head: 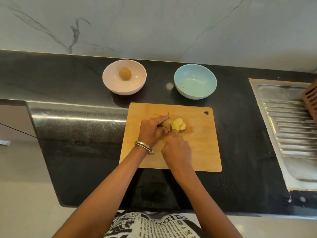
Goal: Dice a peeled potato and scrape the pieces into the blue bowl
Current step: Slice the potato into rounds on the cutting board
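Observation:
On the wooden cutting board (202, 143) my left hand (151, 130) grips the uncut end of a potato (165, 124). My right hand (176, 149) holds a knife (169, 121), its blade standing in the potato just right of my left fingers. Several pale yellow slices (179, 124) lie fanned out to the right of the blade. The blue bowl (195, 81) stands beyond the board at the right, with nothing visible in it.
A pink bowl (124, 77) holding a whole brown potato (125, 73) stands beyond the board at the left. A steel sink drainboard (291, 127) lies at the right, with a brown object (311, 102) at the frame edge. The black counter (77, 134) ends at the left.

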